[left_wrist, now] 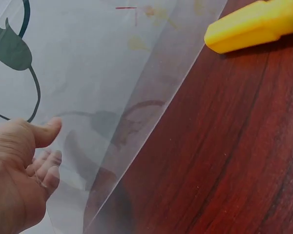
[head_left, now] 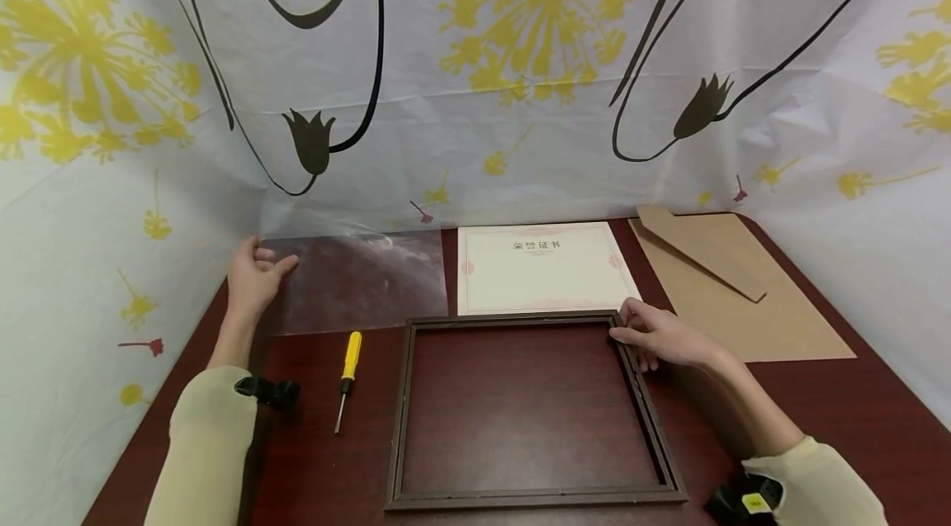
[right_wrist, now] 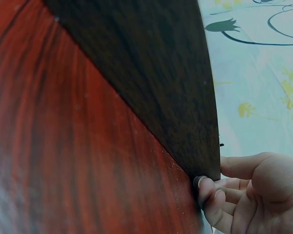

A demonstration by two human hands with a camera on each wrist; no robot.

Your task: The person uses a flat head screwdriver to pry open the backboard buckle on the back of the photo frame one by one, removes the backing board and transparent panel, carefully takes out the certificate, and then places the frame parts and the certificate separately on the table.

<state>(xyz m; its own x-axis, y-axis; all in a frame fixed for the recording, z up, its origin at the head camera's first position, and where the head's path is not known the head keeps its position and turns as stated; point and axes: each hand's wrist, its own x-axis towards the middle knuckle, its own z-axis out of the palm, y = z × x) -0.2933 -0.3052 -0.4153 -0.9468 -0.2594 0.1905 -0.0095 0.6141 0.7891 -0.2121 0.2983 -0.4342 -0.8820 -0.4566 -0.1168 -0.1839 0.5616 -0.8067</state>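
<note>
- The left hand (head_left: 254, 278) is at the far left of the counter (head_left: 817, 410). Its thumb and fingers (left_wrist: 48, 168) pinch the left edge of the clear plastic sheet (head_left: 357, 282). In the left wrist view that edge is raised a little off the wood, while the rest of the sheet lies flat.
- A yellow-handled screwdriver (head_left: 347, 373) lies loose just near of the sheet, touched by neither hand.
- The wooden frame (head_left: 529, 410) lies flat in the near middle. It is empty, with bare counter showing through its opening.
- The certificate (head_left: 541, 266) lies flat just beyond the frame's far edge, right of the sheet, still outside the frame.
- The right hand (head_left: 661, 336) rests at the frame's far right corner. Its fingers (right_wrist: 207, 195) curl against the outer edge there, gripping the rail.
- The brown backing board (head_left: 758, 303), with its stand flap on top, lies at the far right, well apart from both hands.
- Judging by this layout, the frame is fully stripped and every part is laid out separately. Putting it together looks barely begun: the sheet is only gripped, and certificate and board are still to go in.
</note>
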